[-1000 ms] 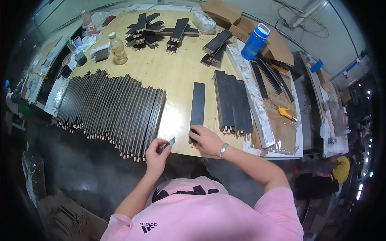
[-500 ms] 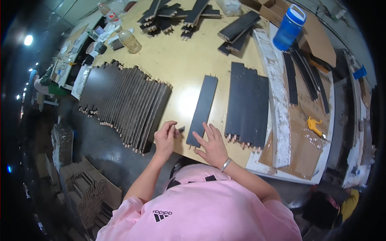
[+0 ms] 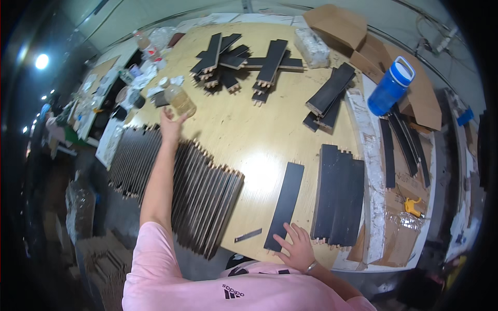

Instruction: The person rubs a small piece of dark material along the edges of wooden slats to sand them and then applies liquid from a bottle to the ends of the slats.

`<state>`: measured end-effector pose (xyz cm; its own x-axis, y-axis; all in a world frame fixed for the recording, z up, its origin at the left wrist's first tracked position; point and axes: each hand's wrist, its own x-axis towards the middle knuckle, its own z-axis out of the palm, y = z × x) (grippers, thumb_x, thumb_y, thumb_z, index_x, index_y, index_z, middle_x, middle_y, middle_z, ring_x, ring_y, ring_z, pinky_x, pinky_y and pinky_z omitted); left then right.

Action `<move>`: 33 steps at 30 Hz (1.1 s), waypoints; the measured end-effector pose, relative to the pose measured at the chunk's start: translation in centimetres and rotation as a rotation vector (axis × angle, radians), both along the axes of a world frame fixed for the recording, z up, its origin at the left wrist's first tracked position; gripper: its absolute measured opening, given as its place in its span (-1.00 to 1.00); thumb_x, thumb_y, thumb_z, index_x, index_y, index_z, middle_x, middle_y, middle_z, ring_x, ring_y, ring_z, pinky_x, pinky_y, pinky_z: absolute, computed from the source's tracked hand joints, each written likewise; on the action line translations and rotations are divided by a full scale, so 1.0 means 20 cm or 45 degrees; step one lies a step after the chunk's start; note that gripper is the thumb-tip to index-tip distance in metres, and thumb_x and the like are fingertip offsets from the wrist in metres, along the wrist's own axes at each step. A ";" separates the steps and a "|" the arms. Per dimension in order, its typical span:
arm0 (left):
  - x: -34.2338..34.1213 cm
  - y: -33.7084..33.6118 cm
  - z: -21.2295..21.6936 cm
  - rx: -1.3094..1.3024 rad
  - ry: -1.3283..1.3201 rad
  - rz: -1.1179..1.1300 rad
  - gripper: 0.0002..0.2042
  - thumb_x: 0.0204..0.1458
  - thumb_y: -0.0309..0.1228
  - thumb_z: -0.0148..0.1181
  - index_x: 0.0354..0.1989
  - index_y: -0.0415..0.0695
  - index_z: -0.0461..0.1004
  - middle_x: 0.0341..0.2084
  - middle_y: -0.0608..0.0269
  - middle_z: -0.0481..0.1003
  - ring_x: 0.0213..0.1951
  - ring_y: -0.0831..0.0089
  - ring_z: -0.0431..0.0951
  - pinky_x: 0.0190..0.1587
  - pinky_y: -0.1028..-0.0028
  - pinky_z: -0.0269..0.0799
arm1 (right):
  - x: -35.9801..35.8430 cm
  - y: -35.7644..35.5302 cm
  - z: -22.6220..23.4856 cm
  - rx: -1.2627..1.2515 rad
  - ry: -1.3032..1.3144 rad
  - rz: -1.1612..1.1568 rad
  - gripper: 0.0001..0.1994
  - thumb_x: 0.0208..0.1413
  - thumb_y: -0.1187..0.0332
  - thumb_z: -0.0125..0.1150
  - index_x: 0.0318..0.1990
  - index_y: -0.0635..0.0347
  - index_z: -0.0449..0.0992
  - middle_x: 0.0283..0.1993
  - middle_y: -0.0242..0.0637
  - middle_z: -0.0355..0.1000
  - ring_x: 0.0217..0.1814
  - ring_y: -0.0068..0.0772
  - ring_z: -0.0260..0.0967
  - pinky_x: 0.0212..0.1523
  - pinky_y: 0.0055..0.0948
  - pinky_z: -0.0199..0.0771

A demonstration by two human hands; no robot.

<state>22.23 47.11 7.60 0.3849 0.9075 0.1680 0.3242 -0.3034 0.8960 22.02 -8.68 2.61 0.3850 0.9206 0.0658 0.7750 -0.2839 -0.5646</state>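
Note:
My left hand is stretched out across the table, thumb and fingers apart, close to the base of a clear bottle of yellowish liquid. Whether it touches the bottle I cannot tell. My right hand has its fingers spread over the near end of a single dark board with wooden dowels at its ends. Between that board and a long row of dark boards stood on edge lies a thin, flat strip, dark and metallic-looking. To the right is a flat stack of dark doweled boards.
Loose piles of dark boards lie at the far side. At the right stand a blue drinking bottle and a cardboard box, beyond a white foam strip. A yellow-handled tool rests on cardboard there.
My left hand has moved from the table's near edge, by the thin strip, to the bottle farther off. My right hand stays by the single board. The view has shifted.

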 end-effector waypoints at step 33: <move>-0.84 -1.65 0.46 -0.361 -0.157 -0.557 -0.24 -0.47 -0.44 0.55 0.08 -0.19 0.41 -0.12 0.27 0.52 -0.04 0.42 0.52 0.11 0.39 0.41 | -0.11 -0.14 -0.07 0.173 -0.042 0.189 -0.35 0.01 0.12 0.35 0.31 -0.12 0.36 0.47 -0.03 0.08 0.44 0.06 0.11 0.41 0.09 0.07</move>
<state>5.36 14.05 16.76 0.7303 0.6831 0.0071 0.1090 -0.1269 0.9859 19.74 -11.57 1.26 0.2410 0.9490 0.2034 0.8215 -0.0879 -0.5634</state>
